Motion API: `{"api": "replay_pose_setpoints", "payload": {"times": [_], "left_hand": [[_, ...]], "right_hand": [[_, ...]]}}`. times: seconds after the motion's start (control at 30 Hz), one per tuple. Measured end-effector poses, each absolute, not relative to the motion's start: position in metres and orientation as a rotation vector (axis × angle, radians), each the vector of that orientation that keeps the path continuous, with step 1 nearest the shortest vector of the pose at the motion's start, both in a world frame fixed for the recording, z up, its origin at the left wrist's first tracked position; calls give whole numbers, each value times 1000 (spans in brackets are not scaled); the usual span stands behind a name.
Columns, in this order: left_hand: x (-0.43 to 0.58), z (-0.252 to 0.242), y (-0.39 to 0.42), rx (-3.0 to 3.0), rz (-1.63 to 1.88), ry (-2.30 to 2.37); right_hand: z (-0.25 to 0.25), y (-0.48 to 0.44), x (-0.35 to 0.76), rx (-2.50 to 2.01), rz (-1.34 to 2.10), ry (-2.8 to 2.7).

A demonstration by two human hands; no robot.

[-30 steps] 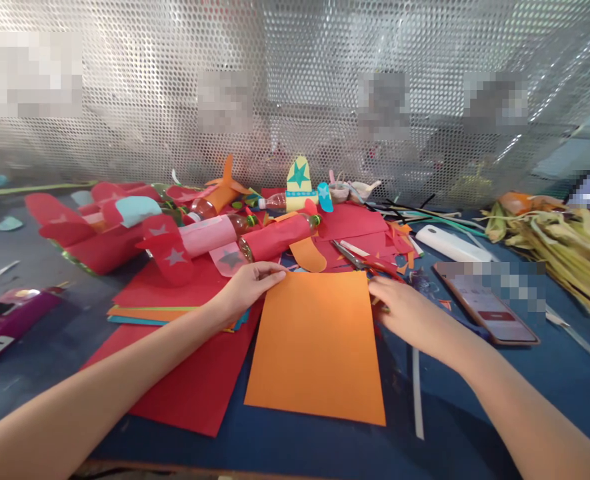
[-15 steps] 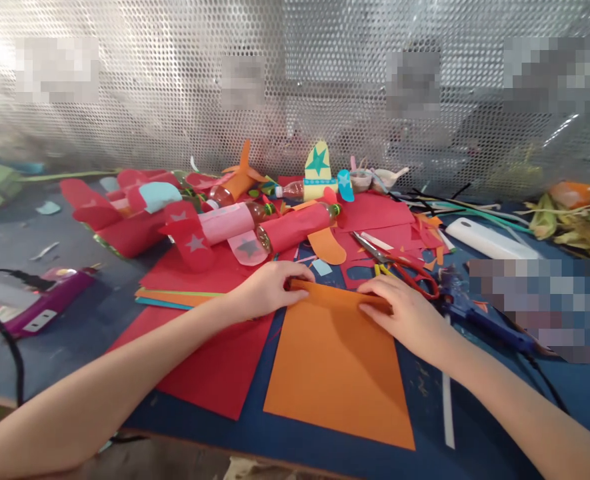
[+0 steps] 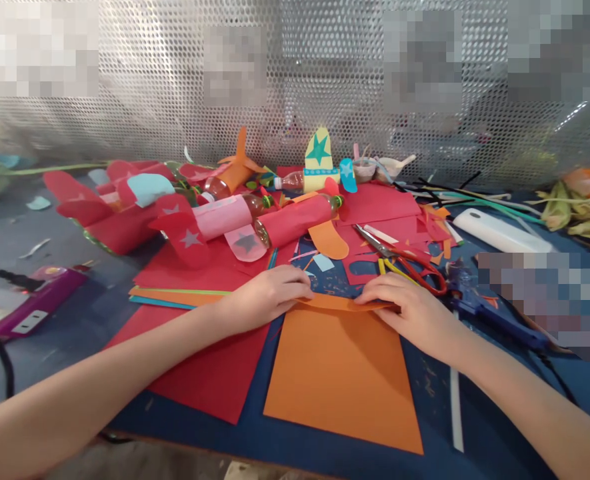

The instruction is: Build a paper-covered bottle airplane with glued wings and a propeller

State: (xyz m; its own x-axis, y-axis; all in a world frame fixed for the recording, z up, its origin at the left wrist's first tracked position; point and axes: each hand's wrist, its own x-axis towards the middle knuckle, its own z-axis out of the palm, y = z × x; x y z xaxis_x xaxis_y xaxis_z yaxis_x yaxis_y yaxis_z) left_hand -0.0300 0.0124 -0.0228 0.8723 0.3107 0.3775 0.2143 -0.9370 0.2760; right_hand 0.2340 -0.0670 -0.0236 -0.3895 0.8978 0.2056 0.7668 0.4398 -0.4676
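Note:
A sheet of orange paper (image 3: 345, 383) lies on the blue table, its far edge folded over into a narrow strip. My left hand (image 3: 269, 293) pinches the left end of that folded edge, fingers closed on it. At the right end, my right hand (image 3: 405, 303) grips the same fold between thumb and fingers. Red paper sheets (image 3: 205, 373) lie under my left forearm, with orange, green and blue sheets (image 3: 175, 297) on them. Red-handled scissors (image 3: 419, 270) rest just beyond my right hand, and a blue glue gun (image 3: 495, 310) lies to its right.
Paper-wrapped bottles, including a red one (image 3: 299, 220) and a pink one (image 3: 222, 217), lie across the back. A purple power strip (image 3: 39, 303) with a black cable is at left. A white strip (image 3: 456, 413) and a white bar-shaped object (image 3: 502, 230) lie at right. Perforated metal sheeting stands behind.
The far edge of the orange paper has been folded further over towards me, showing a clearer strip. Both hands have shifted slightly nearer with it. The camera view has moved a little.

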Motion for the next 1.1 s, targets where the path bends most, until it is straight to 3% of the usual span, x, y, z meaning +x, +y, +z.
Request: {"api": "replay_pose_setpoints", "payload": {"times": [0.67,1.1], "left_hand": [[-35,-18,-1,3193,544,273],[-35,-17,-6,3094,498,409]], "right_hand": [[-19,-69,244,-1355,257,-2466],[-7,-69,251,-1370,176,-2621]]}}
